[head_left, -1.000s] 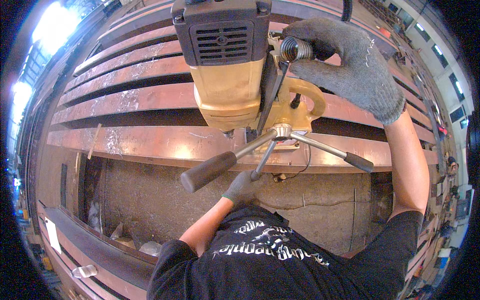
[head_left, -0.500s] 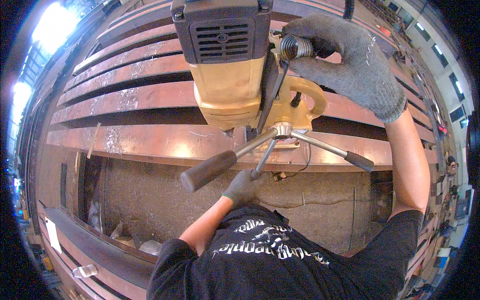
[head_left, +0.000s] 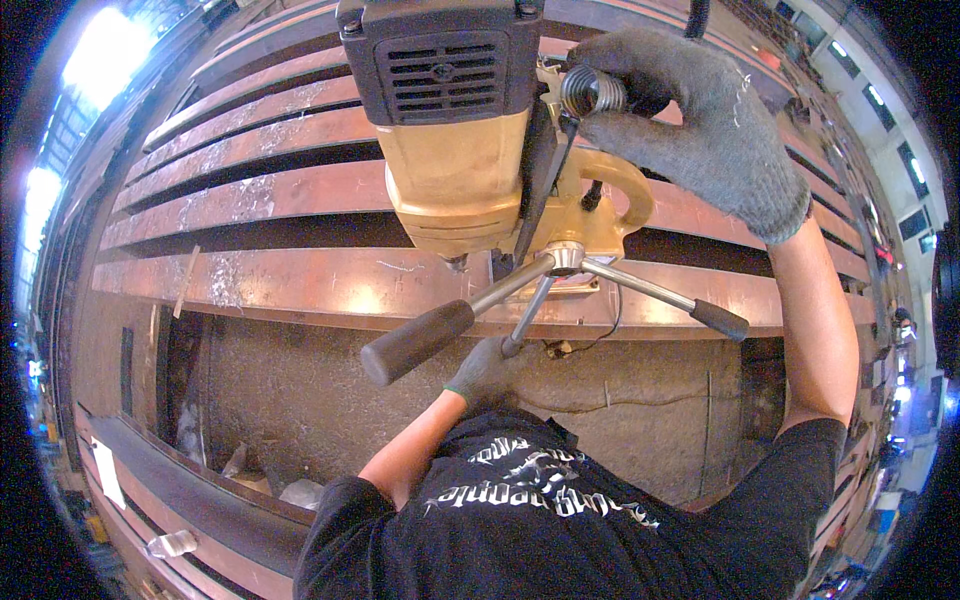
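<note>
Machine (head_left: 455, 185) with yellow body and black top stands on reddish steel beams (head_left: 330, 285). The gloved left hand (head_left: 487, 370) is closed around the end of its middle lever (head_left: 531, 312). The gloved right hand (head_left: 705, 130) is clamped on a grey ribbed coil (head_left: 607, 92), beside the machine's upper part.

White light (head_left: 108, 55) glares upper left, a pale wall (head_left: 872, 150) curves right, brown floor (head_left: 330, 400) between.

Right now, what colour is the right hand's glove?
Grey: the glove on the right hand, best seen in the head view.
</note>
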